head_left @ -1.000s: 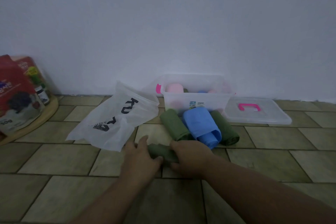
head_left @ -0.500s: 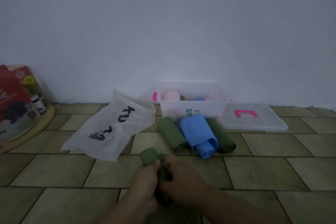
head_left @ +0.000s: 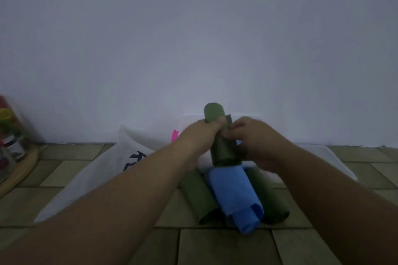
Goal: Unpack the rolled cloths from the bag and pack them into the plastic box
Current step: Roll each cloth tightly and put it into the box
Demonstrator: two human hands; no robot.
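Observation:
I hold a dark green rolled cloth (head_left: 223, 148) upright in the air in front of the clear plastic box (head_left: 189, 119), which is mostly hidden behind my hands. My left hand (head_left: 200, 133) grips the roll near its top. My right hand (head_left: 252, 137) pinches the roll's loose edge from the right. On the floor below lie a blue rolled cloth (head_left: 233, 196) and two green rolled cloths (head_left: 197, 196), one on each side of it (head_left: 269, 198). The white plastic bag (head_left: 103, 170) with black lettering lies flat to the left.
The box's clear lid (head_left: 331, 157) lies on the tiled floor at the right, partly behind my right arm. A round wooden board (head_left: 19, 170) with jars and a red package stands at the far left. A plain wall rises right behind the box.
Both hands lifted the green roll from the floor and carried it up and forward toward the box. The roll has turned from lying flat to upright. The camera moved closer.

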